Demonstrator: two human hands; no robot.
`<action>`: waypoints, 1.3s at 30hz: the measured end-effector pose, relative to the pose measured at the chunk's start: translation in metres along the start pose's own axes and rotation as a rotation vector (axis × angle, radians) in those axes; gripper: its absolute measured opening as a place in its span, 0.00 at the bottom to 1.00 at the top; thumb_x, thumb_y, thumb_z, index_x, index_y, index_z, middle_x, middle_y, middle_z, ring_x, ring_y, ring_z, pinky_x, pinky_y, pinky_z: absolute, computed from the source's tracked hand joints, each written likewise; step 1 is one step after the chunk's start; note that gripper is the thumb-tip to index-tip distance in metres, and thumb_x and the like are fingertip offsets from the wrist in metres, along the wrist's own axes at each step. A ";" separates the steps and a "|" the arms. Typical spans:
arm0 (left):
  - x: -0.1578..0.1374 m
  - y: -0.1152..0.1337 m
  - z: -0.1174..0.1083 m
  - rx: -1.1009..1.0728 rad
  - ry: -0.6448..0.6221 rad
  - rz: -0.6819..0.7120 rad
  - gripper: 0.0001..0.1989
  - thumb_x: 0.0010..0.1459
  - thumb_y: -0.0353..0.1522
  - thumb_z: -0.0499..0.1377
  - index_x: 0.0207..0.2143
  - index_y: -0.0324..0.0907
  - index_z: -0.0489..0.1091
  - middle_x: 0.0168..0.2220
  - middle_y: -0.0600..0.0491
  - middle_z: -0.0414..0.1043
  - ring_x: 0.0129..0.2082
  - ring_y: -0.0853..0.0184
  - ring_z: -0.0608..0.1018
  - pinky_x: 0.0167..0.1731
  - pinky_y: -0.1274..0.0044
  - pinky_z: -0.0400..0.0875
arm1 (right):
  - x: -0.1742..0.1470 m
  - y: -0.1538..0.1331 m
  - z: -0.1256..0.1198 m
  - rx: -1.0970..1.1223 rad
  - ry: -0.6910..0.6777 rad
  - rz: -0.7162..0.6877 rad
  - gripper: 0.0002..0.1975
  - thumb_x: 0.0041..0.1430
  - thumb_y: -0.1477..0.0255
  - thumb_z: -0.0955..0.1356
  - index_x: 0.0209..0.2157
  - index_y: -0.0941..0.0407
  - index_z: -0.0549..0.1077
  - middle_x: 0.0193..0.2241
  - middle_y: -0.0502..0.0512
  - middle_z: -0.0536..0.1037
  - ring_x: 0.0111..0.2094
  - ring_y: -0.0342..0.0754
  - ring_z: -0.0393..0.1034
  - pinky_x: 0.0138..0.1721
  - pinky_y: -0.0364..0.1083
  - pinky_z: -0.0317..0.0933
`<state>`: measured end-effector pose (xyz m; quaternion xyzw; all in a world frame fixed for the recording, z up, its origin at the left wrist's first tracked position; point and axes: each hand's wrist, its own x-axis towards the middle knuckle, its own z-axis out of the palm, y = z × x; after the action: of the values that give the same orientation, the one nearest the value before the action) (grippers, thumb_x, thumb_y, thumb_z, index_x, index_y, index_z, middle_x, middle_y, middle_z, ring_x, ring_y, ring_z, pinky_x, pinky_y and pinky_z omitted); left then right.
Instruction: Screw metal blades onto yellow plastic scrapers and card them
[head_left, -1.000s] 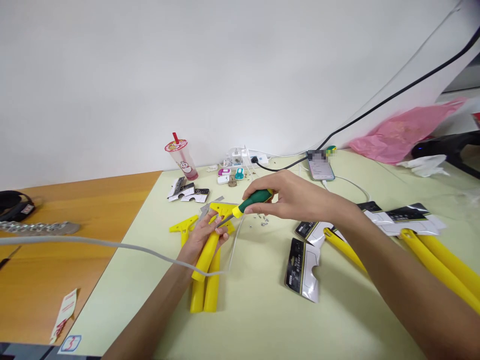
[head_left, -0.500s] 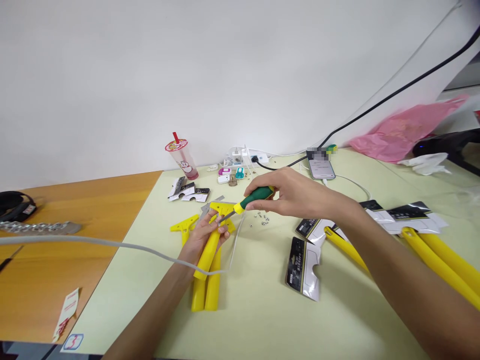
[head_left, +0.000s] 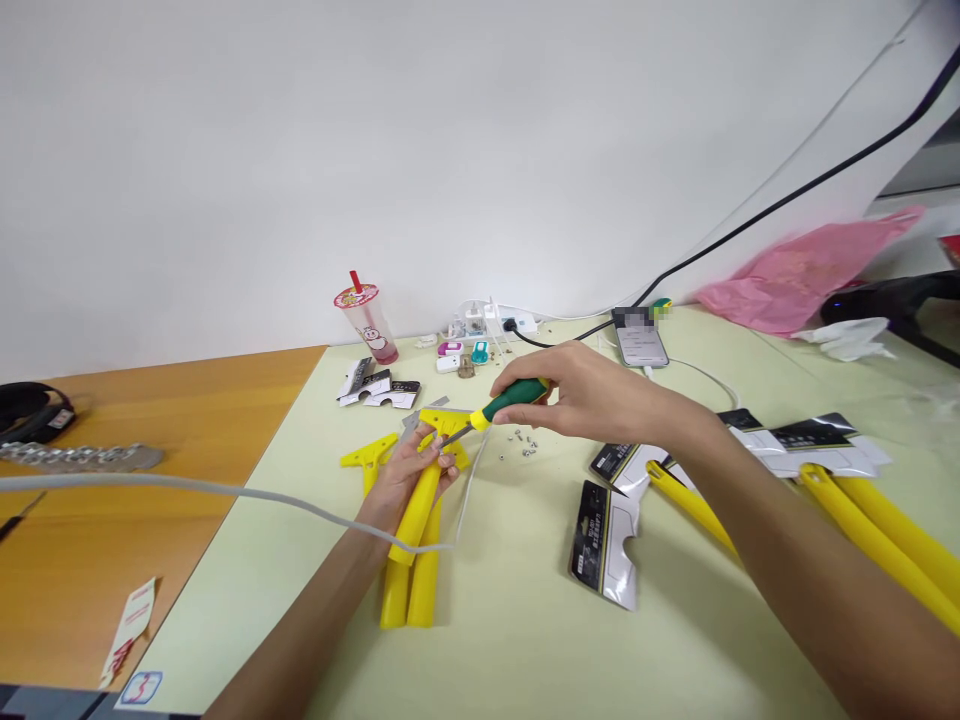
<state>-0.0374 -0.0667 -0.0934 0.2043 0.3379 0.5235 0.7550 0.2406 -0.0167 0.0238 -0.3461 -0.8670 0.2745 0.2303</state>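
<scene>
My left hand (head_left: 416,470) is closed round the neck of a yellow scraper (head_left: 415,515), whose wide head points away from me. In my right hand (head_left: 566,392) is a screwdriver with a green and yellow handle (head_left: 517,399). Its shaft slants down left to the scraper's head, by my left fingertips; whether the tip sits in a screw is too small to tell. Under the held scraper lie more yellow scrapers (head_left: 395,595) on the table. Grey metal blades (head_left: 427,408) show just behind the heads. Several small screws or nuts (head_left: 527,445) lie to the right.
Torn black-and-white packages (head_left: 604,545) and more yellow handles (head_left: 885,530) lie on the right, under and beside my forearm. A grey cable (head_left: 225,488) crosses in front of my left arm. Behind stand a drink cup (head_left: 375,335), a power strip (head_left: 517,318) and a phone (head_left: 640,338).
The view has shifted slightly. Both hands keep their hold on the scraper and the screwdriver, with the right hand's grip turned only a little.
</scene>
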 end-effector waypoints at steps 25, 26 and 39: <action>0.002 -0.002 -0.005 0.016 0.010 0.001 0.26 0.51 0.22 0.78 0.46 0.43 0.70 0.35 0.57 0.71 0.33 0.71 0.78 0.40 0.76 0.78 | 0.000 -0.001 -0.002 -0.008 -0.010 0.021 0.16 0.70 0.55 0.74 0.47 0.52 0.86 0.38 0.54 0.87 0.33 0.48 0.76 0.34 0.47 0.63; 0.003 -0.001 -0.005 0.015 0.010 0.002 0.26 0.52 0.22 0.78 0.46 0.43 0.70 0.35 0.56 0.72 0.33 0.71 0.79 0.40 0.76 0.79 | 0.000 -0.001 -0.002 -0.011 -0.015 0.024 0.16 0.70 0.55 0.74 0.47 0.52 0.86 0.39 0.54 0.87 0.33 0.48 0.76 0.34 0.47 0.63; 0.002 -0.008 0.000 0.029 0.023 0.049 0.25 0.53 0.24 0.78 0.46 0.43 0.69 0.38 0.56 0.73 0.32 0.73 0.79 0.37 0.80 0.79 | 0.001 0.001 -0.002 -0.012 -0.052 0.023 0.16 0.70 0.55 0.74 0.47 0.52 0.86 0.38 0.55 0.87 0.32 0.48 0.76 0.33 0.46 0.62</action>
<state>-0.0317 -0.0676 -0.0989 0.2177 0.3489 0.5393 0.7349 0.2414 -0.0152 0.0246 -0.3503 -0.8703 0.2808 0.2026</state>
